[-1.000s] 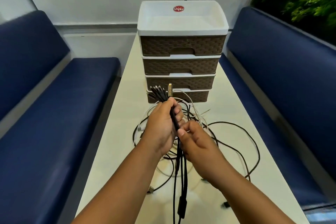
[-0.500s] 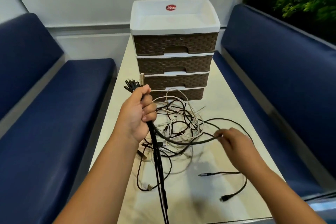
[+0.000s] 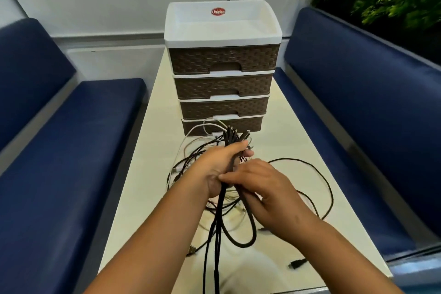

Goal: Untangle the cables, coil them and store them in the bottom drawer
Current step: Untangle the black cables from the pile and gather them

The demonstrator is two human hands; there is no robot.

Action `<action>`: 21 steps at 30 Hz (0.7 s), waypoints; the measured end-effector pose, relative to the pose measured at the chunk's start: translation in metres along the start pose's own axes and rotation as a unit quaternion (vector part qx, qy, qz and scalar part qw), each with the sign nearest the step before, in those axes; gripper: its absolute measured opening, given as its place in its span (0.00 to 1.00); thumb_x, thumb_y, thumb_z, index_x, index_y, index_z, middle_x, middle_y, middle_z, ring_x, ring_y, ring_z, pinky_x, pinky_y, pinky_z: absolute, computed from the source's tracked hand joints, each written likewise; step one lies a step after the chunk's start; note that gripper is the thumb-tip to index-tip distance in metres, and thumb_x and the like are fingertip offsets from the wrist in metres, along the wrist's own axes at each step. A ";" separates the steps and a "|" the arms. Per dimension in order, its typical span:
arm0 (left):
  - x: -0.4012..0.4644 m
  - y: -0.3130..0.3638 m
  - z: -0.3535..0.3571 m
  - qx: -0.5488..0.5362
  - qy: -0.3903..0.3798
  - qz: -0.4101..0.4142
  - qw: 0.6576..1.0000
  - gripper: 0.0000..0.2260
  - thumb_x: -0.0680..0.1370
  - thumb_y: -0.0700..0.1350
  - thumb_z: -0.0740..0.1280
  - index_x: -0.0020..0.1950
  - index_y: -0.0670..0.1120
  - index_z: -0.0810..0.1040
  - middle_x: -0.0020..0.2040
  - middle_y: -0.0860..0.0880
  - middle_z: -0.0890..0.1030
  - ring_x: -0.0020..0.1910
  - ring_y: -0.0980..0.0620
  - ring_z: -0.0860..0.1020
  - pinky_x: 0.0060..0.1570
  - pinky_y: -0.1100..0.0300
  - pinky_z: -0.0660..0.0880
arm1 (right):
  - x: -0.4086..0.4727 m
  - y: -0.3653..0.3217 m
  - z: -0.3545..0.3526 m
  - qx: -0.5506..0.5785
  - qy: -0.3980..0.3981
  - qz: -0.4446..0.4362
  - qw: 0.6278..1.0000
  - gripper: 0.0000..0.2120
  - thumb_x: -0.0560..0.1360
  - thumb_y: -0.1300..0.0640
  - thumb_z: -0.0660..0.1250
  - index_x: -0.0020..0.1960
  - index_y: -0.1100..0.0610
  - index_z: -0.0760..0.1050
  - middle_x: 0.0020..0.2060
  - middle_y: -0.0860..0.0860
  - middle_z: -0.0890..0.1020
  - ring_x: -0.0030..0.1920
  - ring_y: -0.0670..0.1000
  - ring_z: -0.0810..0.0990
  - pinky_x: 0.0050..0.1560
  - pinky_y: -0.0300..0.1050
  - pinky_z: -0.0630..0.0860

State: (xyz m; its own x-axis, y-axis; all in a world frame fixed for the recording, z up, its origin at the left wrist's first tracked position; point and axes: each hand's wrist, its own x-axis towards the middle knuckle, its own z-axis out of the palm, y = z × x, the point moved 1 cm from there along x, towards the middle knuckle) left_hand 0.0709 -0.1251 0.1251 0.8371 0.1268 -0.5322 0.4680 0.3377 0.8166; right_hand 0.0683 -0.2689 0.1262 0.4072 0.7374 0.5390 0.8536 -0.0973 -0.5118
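The left hand (image 3: 218, 169) is curled tight around a thick bunch of black cables (image 3: 230, 167). The plug ends of the bunch (image 3: 235, 135) stick up out of the top of the fist, and the long black parts hang down below it toward the near edge of the long cream table (image 3: 293, 141). The right hand (image 3: 267, 196) is just to the right of the left hand and touches it. Its fingers are bent around one black cable that makes a loop (image 3: 241, 236) under the hands.

More black and white cables lie in a messy pile (image 3: 191, 162) on the table under and around the hands. One black cable curves far out to the right (image 3: 324, 181). A loose black plug (image 3: 297, 264) lies near the right near corner of the table.

At the far end of the table stands a small white plastic drawer box with four brown woven-look drawers (image 3: 223, 59). The bottom brown drawer (image 3: 253, 124) is closed, and some white cable rests against its front.

Blue padded benches (image 3: 71, 150) run along both sides of the table
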 end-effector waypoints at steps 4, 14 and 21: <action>-0.007 0.013 -0.007 0.025 -0.007 0.042 0.999 0.10 0.78 0.50 0.67 0.40 0.46 0.78 0.24 0.54 0.60 0.20 0.59 0.56 0.19 0.69 0.51 | -0.005 0.030 0.000 0.083 0.129 0.198 0.968 0.22 0.79 0.65 0.63 0.68 0.45 0.70 0.49 0.46 0.76 0.48 0.47 0.78 0.49 0.37 0.76; -0.054 0.069 -0.018 0.063 -0.114 0.144 0.981 0.11 0.79 0.49 0.63 0.38 0.47 0.75 0.22 0.56 0.58 0.19 0.60 0.55 0.19 0.69 0.51 | 0.051 0.095 0.025 -0.053 0.050 0.239 0.968 0.08 0.77 0.53 0.68 0.53 0.55 0.81 0.40 0.49 0.77 0.40 0.47 0.73 0.43 0.38 0.65; -0.063 0.076 -0.047 0.016 -0.047 0.195 0.980 0.12 0.79 0.50 0.64 0.38 0.48 0.77 0.22 0.56 0.59 0.21 0.59 0.54 0.21 0.69 0.50 | 0.092 0.085 -0.009 -0.025 0.094 0.258 0.961 0.04 0.81 0.55 0.61 0.51 0.53 0.74 0.41 0.52 0.79 0.37 0.51 0.80 0.39 0.46 0.78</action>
State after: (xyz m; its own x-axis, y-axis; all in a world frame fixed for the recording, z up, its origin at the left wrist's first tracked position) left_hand 0.0405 -0.0640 0.2107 0.9756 0.1535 -0.1571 0.1155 0.2503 0.9613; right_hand 0.1817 -0.2159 0.1381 0.8280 0.4486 0.3364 0.5350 -0.4524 -0.7135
